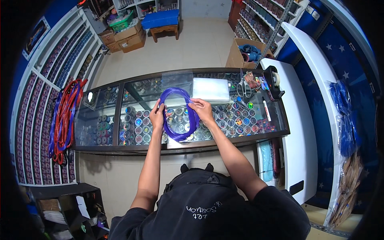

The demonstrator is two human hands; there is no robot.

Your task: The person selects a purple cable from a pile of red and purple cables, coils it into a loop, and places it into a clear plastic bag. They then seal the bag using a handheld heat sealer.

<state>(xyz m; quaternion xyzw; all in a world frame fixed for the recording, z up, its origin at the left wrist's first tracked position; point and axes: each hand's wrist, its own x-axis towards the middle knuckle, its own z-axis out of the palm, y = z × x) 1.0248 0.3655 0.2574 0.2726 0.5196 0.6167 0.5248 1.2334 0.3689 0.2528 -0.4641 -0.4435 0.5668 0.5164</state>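
Note:
Between my two hands is a round coil of shiny purple line (193, 121), held over the glass-topped counter (100, 148). My left hand (157, 117) grips the coil's left side, with the thumb on the inner edge. On the upper right side, my right hand (203, 110) pinches the strands between thumb and fingers. Several round spools (236, 121) show through the glass beneath and beside the coil. Just beyond my right hand lies a stack of clear plastic bags (211, 89).
Scissors (243, 89), a white marker (266, 111) and a black tape dispenser (276, 83) occupy the counter's right end. Red and blue cords (67, 116) hang at the left by shelves of spools (30, 120). A cardboard box (236, 56) and a blue-topped stool (161, 19) stand beyond the counter.

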